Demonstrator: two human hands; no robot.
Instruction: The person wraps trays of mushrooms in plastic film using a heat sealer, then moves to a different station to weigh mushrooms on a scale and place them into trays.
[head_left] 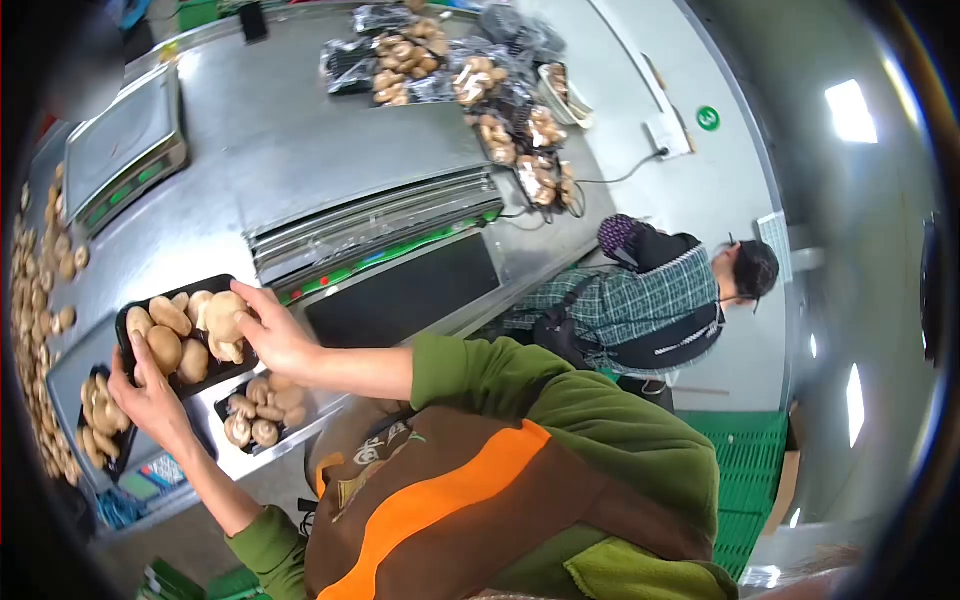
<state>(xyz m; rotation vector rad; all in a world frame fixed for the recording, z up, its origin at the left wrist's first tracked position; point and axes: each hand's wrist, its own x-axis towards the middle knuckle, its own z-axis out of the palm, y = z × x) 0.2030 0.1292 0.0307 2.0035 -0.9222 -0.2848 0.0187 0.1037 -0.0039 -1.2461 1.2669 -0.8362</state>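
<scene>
A black tray [215, 378] of brown mushrooms is tilted in front of me. My left hand [155, 395] grips its near left side, with the thumb on the rim by the mushrooms. At the tray's right end, my right hand [275, 335] has its fingers around a pale mushroom [226, 316], against the other mushrooms [166, 350]; the undersides of its fingers are partly hidden. Below the held tray, a second tray of mushrooms [265, 410] rests on the metal table. A third filled tray [103, 418] sits on a scale's plate [75, 352] at the left.
Loose mushrooms [35, 330] lie along the left edge. A wrapping machine [375, 230] with a dark plate [405, 290] stands ahead, another scale [125, 135] beyond. Wrapped mushroom packs [480, 80] pile at the back. A co-worker [640, 310] in a checked top is on the right, near green crates [740, 470].
</scene>
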